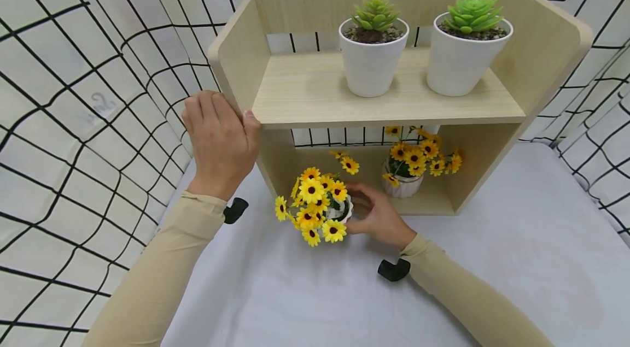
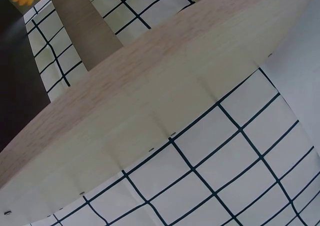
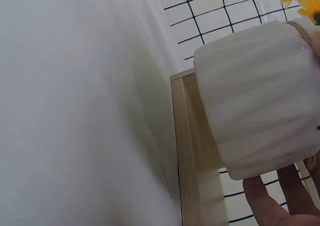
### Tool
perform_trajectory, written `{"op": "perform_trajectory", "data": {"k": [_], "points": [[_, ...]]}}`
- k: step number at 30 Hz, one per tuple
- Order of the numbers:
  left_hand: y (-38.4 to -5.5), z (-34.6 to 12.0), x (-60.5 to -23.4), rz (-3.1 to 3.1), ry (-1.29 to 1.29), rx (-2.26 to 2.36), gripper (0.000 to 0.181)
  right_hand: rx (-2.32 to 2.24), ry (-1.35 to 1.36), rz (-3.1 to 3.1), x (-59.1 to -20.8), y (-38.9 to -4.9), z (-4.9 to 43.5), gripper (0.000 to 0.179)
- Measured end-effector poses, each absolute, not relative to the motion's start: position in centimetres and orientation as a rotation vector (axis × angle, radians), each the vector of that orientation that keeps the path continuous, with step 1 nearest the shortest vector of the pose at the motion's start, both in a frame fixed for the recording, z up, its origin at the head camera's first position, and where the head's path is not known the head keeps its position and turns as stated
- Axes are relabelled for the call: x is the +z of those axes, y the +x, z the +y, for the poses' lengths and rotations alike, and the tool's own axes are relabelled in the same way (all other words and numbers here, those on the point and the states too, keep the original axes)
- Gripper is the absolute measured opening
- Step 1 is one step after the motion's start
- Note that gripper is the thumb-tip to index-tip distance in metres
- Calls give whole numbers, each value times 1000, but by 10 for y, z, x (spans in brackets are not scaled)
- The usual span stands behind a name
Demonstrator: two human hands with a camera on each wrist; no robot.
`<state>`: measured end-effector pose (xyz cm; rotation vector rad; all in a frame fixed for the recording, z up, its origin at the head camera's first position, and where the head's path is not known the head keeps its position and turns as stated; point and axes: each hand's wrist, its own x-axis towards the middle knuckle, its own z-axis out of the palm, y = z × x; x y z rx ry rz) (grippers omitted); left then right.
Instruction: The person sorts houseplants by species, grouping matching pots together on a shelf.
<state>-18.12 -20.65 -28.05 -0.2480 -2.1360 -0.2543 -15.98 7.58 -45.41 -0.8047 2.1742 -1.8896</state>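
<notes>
A potted yellow daisy-like flower plant is in my right hand, just in front of the lower left of a wooden shelf. Its white ribbed pot fills much of the right wrist view, tilted, with twine round the rim and fingers curled against it. My left hand grips the shelf's left side panel, thumb at the front edge. The left wrist view shows that panel but not the hand.
Two white pots with green succulents stand on the top board. A second potted yellow flower plant sits in the lower compartment, towards the right. Black wire grid encloses the white-covered table.
</notes>
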Motion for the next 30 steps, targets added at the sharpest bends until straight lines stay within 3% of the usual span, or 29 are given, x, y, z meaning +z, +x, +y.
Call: {"op": "perform_trajectory", "data": {"k": [30], "points": [[-182,-207,-281,-2147,-246,-242,42,-1984,-357,2350,-468,-200,61,74]]}}
